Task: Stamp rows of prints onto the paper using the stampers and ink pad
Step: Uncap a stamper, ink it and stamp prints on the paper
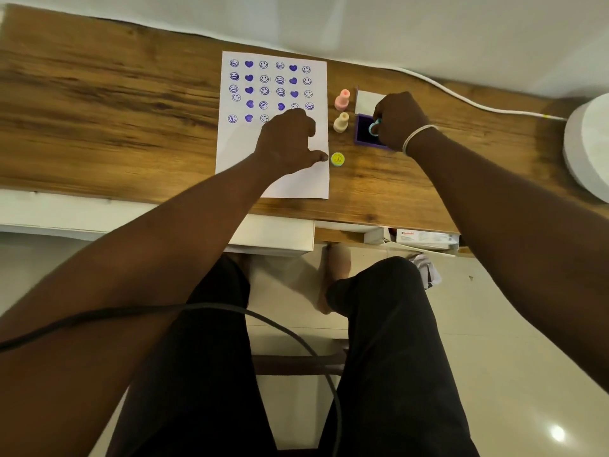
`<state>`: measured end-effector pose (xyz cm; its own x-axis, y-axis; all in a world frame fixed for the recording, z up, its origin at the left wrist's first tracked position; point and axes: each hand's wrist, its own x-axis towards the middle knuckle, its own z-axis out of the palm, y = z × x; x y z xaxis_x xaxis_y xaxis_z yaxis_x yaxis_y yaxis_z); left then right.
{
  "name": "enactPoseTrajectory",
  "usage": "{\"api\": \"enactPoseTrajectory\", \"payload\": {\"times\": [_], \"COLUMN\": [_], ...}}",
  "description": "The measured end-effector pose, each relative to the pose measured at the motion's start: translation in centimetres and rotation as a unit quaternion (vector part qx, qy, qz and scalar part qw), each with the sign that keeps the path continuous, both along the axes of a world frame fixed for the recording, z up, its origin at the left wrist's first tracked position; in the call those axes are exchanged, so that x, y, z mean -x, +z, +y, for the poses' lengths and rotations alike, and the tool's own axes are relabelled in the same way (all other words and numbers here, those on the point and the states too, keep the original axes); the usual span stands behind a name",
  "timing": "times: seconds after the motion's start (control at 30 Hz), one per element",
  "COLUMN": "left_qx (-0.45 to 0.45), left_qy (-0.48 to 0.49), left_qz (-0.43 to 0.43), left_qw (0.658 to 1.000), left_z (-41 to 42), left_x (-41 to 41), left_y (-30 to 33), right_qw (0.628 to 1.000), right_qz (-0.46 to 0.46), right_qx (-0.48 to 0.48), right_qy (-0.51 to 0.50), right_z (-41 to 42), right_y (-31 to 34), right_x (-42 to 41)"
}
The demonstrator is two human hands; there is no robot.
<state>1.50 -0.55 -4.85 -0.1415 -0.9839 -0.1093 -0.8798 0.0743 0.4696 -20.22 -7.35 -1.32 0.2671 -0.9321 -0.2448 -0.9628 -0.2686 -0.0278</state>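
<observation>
A white paper lies on the wooden desk, covered with rows of purple smiley and heart prints. My left hand rests flat on its lower part, fingers spread, holding it down. My right hand grips a light blue stamper and presses it onto the purple ink pad, whose white lid stands open behind it. A pink stamper and a cream stamper stand upright between paper and pad. A yellow smiley cap lies near my left thumb.
The wooden desk stretches far to the left. A white cable runs along the back right edge. A large white round object sits at the far right. A dark cable crosses my lap below the desk.
</observation>
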Motion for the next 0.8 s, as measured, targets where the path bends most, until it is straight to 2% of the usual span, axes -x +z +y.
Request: {"api": "enactPoseTrajectory", "payload": {"times": [0.17, 0.37, 0.8], "left_qx": [-0.042, -0.062, -0.056], "left_qy": [-0.008, 0.001, 0.005], "left_qz": [-0.031, -0.009, 0.003], "left_qw": [0.999, 0.998, 0.998], "left_z": [0.35, 0.77, 0.62], "left_x": [-1.11, -1.29, -1.29], "left_y": [-0.36, -0.55, 0.02], "right_qw": [1.0, 1.0, 0.999], "right_qz": [-0.005, -0.008, -0.023], "right_qx": [0.006, 0.013, 0.013], "right_qy": [-0.022, -0.01, -0.036], "right_z": [0.21, 0.24, 0.55], "right_y": [-0.43, -0.8, -1.01], "right_x": [-0.54, -0.02, -0.62]}}
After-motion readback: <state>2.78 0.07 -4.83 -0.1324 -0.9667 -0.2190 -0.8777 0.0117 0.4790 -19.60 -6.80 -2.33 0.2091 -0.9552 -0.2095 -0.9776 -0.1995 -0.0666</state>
